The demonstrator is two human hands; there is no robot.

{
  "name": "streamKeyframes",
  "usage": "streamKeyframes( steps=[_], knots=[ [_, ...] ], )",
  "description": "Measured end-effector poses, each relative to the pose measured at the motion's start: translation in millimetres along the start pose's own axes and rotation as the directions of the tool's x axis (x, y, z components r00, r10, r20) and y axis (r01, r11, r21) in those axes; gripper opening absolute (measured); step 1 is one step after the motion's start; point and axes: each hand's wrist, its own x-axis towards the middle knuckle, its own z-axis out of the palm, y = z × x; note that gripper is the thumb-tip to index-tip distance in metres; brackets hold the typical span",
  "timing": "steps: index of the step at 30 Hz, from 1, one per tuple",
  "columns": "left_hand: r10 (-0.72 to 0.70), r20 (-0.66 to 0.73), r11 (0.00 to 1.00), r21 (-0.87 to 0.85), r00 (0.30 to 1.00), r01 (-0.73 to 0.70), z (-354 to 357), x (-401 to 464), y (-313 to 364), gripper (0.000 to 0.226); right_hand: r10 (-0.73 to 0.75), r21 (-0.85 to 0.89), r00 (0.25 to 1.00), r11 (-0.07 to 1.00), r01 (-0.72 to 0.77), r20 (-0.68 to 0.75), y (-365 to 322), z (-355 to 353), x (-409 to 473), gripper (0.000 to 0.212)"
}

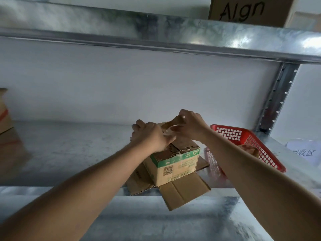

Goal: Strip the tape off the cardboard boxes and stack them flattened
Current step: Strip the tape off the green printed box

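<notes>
A small cardboard box (175, 164) with green print and a QR code stands on a flattened cardboard sheet (184, 190) on the metal shelf. My left hand (149, 134) rests on the box's top, fingers curled over its far left edge. Just above the top, my right hand (189, 124) pinches a strip of clear brownish tape (171, 126) that stretches from the fingers down toward the top seam. The seam's flaps near the front look bare.
A red plastic basket (243, 136) holding crumpled brown material stands right of the box. A paper label (304, 152) lies further right. Another cardboard box (4, 112) sits at the far left. An upper shelf beam (156, 35) runs overhead, with a lettered box (246, 9) on it.
</notes>
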Motion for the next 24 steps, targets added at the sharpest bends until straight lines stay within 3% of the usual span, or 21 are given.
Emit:
streamKeyframes(
  steps=[4,7,10,15,19,22,24],
  knots=[
    [-0.035,0.070,0.994,0.102,0.997,0.028,4.7,-1.4,7.2,0.108,0.109,0.190,0.993,0.977,-0.101,-0.034,-14.2,15.3,-2.7,0.007],
    [-0.006,0.192,0.994,0.110,0.981,-0.015,4.6,0.1,-6.1,0.131,0.126,0.232,0.992,0.966,-0.116,-0.026,-21.9,25.7,-3.0,0.022],
    [0.098,0.238,0.979,0.154,0.966,-0.137,-0.4,4.1,-27.0,0.161,0.215,0.296,0.974,0.937,-0.187,-0.066,-21.3,30.1,-0.2,0.022],
    [0.348,0.373,0.899,0.129,0.860,-0.419,-8.6,11.7,-51.3,0.132,0.470,0.650,0.882,0.658,-0.379,0.038,-3.2,25.3,7.1,0.035],
    [0.382,0.479,0.852,0.150,0.790,-0.502,-21.6,20.7,-69.0,0.131,0.534,0.850,0.842,0.406,-0.337,0.079,22.3,8.2,8.6,0.041],
    [0.364,0.506,0.842,0.181,0.782,-0.509,-28.9,22.8,-68.0,0.138,0.502,0.883,0.863,0.379,-0.275,0.053,32.8,4.8,5.6,0.047],
    [0.333,0.489,0.840,0.235,0.806,-0.489,-28.1,21.1,-54.2,0.144,0.468,0.903,0.882,0.349,-0.250,0.063,32.3,8.2,5.2,0.037]
  ],
)
